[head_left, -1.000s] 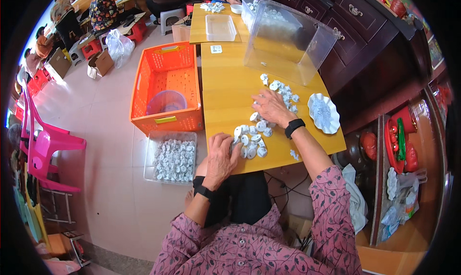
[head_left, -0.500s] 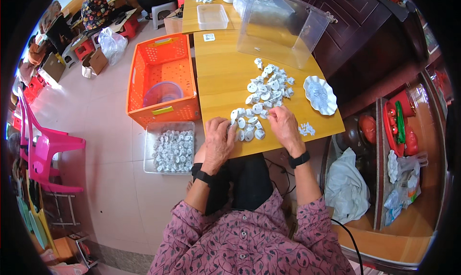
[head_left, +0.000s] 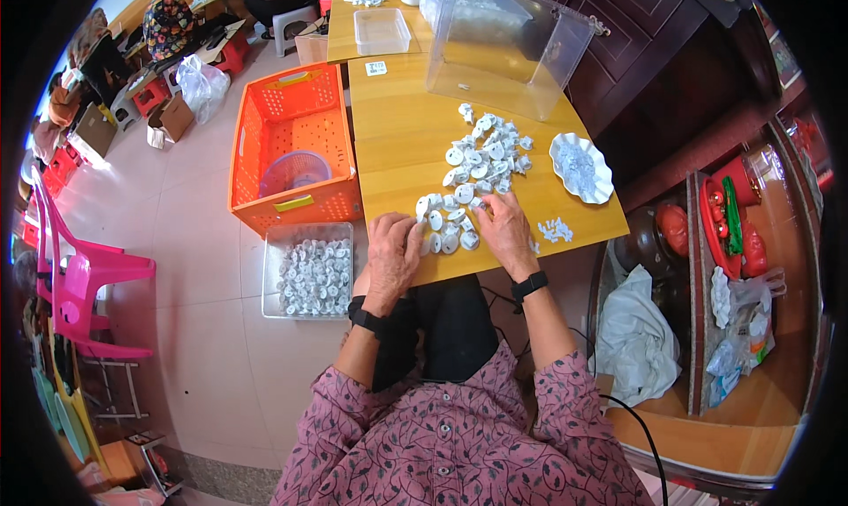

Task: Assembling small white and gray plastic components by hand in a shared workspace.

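Note:
Small white plastic pieces with round disc heads (head_left: 481, 157) lie in a loose heap on the yellow wooden table (head_left: 389, 135), and a nearer cluster of them (head_left: 449, 226) sits between my hands. My left hand (head_left: 393, 257) is at the cluster's left side, fingers curled together at the pieces; what is in them, if anything, is hidden. My right hand (head_left: 506, 232) reaches in from the right, thumb and fingertips closed on a white disc piece at the cluster's upper right edge. Small white slivers (head_left: 555, 230) lie right of that hand.
A scalloped white dish (head_left: 599, 185) holds small clear-looking bits. A large clear bin (head_left: 503, 91) stands at the far right of the table. Left of the table are an orange crate (head_left: 294, 207) and a clear tub of white pieces (head_left: 308, 314). People sit farther back.
The right hand has moved slightly left and its fingertips have come in to the cluster's pieces. The left hand stays beside the cluster. The whole view has shifted a little.

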Demonstrator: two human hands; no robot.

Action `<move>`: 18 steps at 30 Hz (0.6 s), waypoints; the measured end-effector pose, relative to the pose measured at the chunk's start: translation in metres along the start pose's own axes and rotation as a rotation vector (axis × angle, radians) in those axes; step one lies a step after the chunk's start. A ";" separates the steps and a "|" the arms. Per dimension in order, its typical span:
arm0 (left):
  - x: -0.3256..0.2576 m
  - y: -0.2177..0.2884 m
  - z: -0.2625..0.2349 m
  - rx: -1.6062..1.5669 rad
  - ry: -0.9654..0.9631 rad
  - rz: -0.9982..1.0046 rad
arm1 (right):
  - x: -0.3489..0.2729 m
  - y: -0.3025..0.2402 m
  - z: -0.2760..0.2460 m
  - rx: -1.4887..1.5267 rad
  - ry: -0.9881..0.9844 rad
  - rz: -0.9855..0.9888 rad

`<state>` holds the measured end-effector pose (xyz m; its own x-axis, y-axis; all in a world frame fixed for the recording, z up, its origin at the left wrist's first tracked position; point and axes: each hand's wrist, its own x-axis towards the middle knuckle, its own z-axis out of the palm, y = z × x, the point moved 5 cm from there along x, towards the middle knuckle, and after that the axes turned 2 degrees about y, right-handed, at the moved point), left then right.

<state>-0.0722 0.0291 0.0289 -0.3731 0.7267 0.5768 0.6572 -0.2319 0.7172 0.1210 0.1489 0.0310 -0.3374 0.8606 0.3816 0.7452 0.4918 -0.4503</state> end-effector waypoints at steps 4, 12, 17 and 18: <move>-0.003 -0.006 -0.002 -0.030 0.018 -0.050 | -0.009 0.003 0.000 0.035 0.018 0.076; -0.018 0.002 -0.024 -0.117 0.217 -0.144 | -0.062 -0.025 -0.036 0.498 0.034 0.334; -0.048 0.047 -0.021 -0.254 0.008 -0.154 | -0.107 -0.049 -0.037 0.783 -0.176 0.500; -0.053 0.057 -0.014 -0.351 -0.094 -0.192 | -0.114 -0.048 -0.035 0.784 -0.178 0.504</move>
<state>-0.0243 -0.0320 0.0449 -0.3950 0.8306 0.3925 0.3118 -0.2807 0.9077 0.1446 0.0224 0.0374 -0.2121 0.9715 -0.1054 0.2498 -0.0504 -0.9670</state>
